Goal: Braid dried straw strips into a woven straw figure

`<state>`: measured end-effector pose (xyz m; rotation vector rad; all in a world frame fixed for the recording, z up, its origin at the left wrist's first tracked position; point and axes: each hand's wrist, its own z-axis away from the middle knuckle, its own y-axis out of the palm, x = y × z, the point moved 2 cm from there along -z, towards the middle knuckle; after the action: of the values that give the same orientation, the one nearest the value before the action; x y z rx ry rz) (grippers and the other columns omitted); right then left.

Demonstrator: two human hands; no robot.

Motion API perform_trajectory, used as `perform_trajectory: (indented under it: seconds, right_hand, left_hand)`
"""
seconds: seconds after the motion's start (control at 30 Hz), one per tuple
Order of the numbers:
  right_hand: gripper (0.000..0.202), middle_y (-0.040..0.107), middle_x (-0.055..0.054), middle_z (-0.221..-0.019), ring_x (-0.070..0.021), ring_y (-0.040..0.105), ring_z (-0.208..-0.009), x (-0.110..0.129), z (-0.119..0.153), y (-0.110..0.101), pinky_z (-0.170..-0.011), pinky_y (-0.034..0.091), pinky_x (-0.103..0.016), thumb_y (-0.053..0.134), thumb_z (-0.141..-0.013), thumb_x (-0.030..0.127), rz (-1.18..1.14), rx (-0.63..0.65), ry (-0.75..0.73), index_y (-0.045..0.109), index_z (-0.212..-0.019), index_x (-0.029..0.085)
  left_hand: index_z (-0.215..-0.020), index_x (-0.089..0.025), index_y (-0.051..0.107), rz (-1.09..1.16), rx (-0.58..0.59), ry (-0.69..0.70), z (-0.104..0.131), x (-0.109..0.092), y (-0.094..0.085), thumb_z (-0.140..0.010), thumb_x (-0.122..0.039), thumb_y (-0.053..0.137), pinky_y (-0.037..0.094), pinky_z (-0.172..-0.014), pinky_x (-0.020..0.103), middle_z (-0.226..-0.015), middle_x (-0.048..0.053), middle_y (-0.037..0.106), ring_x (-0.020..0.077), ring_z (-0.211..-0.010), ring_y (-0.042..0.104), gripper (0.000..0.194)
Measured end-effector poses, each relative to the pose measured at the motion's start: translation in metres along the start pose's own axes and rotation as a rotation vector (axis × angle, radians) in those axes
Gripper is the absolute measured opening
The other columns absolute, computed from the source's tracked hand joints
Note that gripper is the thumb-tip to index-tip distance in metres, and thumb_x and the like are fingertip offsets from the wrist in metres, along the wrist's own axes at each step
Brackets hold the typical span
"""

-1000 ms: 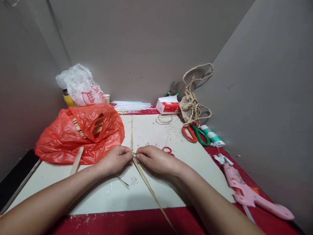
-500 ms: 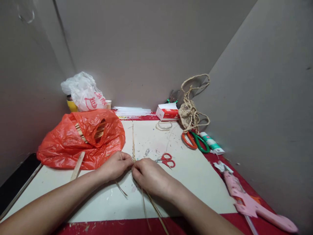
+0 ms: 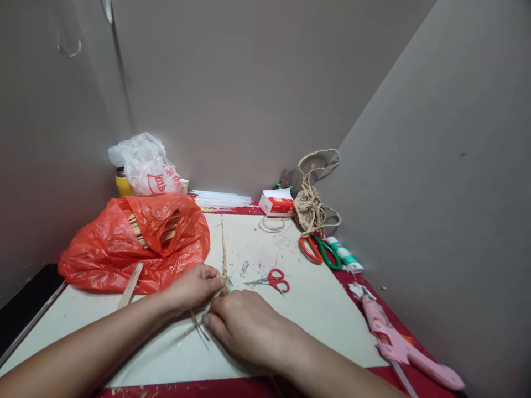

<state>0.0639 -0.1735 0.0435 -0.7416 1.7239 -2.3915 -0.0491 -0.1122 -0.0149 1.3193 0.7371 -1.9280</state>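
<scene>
A thin braid of straw-coloured fibre (image 3: 224, 251) runs from the far part of the white board down to my hands. My left hand (image 3: 199, 284) pinches its near end between thumb and fingers. Close beside it, my right hand (image 3: 244, 323) is closed on the loose fibre strands, its fingers curled and partly hidden. Some strands (image 3: 199, 325) stick out below and between the hands, blurred in part. Small red-handled scissors (image 3: 274, 280) lie to the right of the braid, just beyond my right hand.
A red plastic bag (image 3: 120, 243) of wooden strips stands left, a loose wooden stick (image 3: 130, 284) before it. Along the back lie white glue sticks (image 3: 219, 199), a small box (image 3: 277, 203) and coiled rope (image 3: 310, 207). Larger scissors (image 3: 319, 251) and a pink glue gun (image 3: 404, 342) line the right.
My right hand has shifted left and nearer to me, and its strands have swung left under the hands. The whole view has shifted slightly. My left hand keeps its pinch.
</scene>
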Motion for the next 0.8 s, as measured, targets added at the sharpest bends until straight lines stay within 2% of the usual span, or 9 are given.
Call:
perform_trajectory:
  seconds: [0.1,0.17,0.27,0.33,0.4,0.47,0.53,0.67,0.8]
  right_hand:
    - [0.033,0.066,-0.008,-0.066,-0.0172,0.057,-0.057,-0.006,0.003,-0.011,-0.05,0.032,-0.026,0.046,-0.081,0.039,-0.184,0.018,-0.016,0.066,-0.069,0.016]
    - [0.034,0.062,-0.004,-0.058,-0.013,0.053,-0.051,-0.02,-0.001,-0.021,-0.048,0.032,-0.023,0.043,-0.083,0.037,-0.383,-0.09,0.058,0.06,-0.064,0.016]
    - [0.031,0.06,-0.003,-0.06,-0.0107,0.051,-0.05,-0.042,-0.01,-0.026,-0.049,0.036,-0.022,0.042,-0.084,0.036,-0.636,-0.3,0.229,0.055,-0.065,0.015]
    - [0.025,0.06,-0.003,-0.063,-0.0107,0.052,-0.054,-0.05,-0.016,-0.021,-0.051,0.038,-0.021,0.047,-0.081,0.034,-0.73,-0.328,0.268,0.055,-0.068,0.014]
    - [0.024,0.058,-0.002,-0.062,-0.0098,0.052,-0.053,-0.052,-0.02,-0.008,-0.05,0.038,-0.02,0.05,-0.08,0.035,-0.854,-0.237,0.262,0.055,-0.069,0.014]
    - [0.026,0.056,-0.001,-0.059,-0.008,0.049,-0.046,-0.051,-0.022,0.007,-0.045,0.037,-0.02,0.046,-0.082,0.038,-1.049,-0.075,0.275,0.053,-0.072,0.014]
    - [0.028,0.05,0.003,-0.053,-0.0057,0.04,-0.036,-0.05,-0.023,0.019,-0.036,0.031,-0.018,0.042,-0.084,0.039,-1.195,0.058,0.293,0.051,-0.073,0.016]
    - [0.031,0.035,0.009,-0.043,-0.0035,0.024,-0.029,-0.056,-0.028,0.028,-0.028,0.017,-0.016,0.043,-0.084,0.041,-1.187,0.107,0.294,0.052,-0.068,0.016]
    - [0.029,0.034,0.009,-0.04,-0.0032,0.021,-0.027,-0.059,-0.033,0.032,-0.026,0.015,-0.017,0.047,-0.08,0.037,-1.24,0.146,0.315,0.045,-0.059,0.017]
  left_hand:
    - [-0.064,-0.014,0.051,0.046,0.027,-0.002,0.003,-0.001,0.0,-0.07,-0.04,0.057,0.016,-0.043,0.021,-0.048,-0.007,0.038,0.0046,-0.042,0.026,0.027]
    - [-0.062,-0.015,0.049,0.077,0.047,-0.006,0.005,-0.003,-0.001,-0.07,-0.039,0.056,0.012,-0.041,0.021,-0.044,-0.009,0.033,0.0042,-0.039,0.022,0.026]
    - [-0.068,-0.015,0.051,0.11,0.081,-0.004,0.006,-0.004,-0.001,-0.072,-0.039,0.055,0.01,-0.039,0.022,-0.043,-0.01,0.029,0.0042,-0.036,0.019,0.024]
    - [-0.07,-0.016,0.052,0.139,0.095,0.005,0.007,-0.005,-0.001,-0.073,-0.039,0.054,0.011,-0.038,0.022,-0.043,-0.01,0.03,0.0043,-0.036,0.019,0.024]
    - [-0.069,-0.016,0.05,0.171,0.115,0.015,0.008,-0.006,0.0,-0.074,-0.039,0.054,0.011,-0.038,0.022,-0.044,-0.01,0.03,0.0043,-0.036,0.018,0.023]
    - [-0.068,-0.017,0.047,0.194,0.136,0.023,0.01,-0.008,0.001,-0.074,-0.038,0.053,0.01,-0.038,0.022,-0.044,-0.01,0.03,0.0043,-0.037,0.018,0.023]
    - [-0.067,-0.018,0.046,0.193,0.138,0.021,0.012,-0.01,0.001,-0.073,-0.037,0.054,0.01,-0.038,0.022,-0.045,-0.01,0.031,0.0043,-0.037,0.019,0.022]
    - [-0.066,-0.016,0.049,0.113,0.119,0.028,0.01,-0.008,0.0,-0.072,-0.031,0.052,0.014,-0.041,0.02,-0.045,-0.009,0.033,0.0045,-0.039,0.021,0.017]
    - [-0.066,-0.015,0.052,-0.098,0.038,0.143,0.003,0.001,-0.003,-0.072,-0.029,0.05,0.023,-0.047,0.019,-0.052,-0.006,0.041,0.0064,-0.049,0.031,0.016]
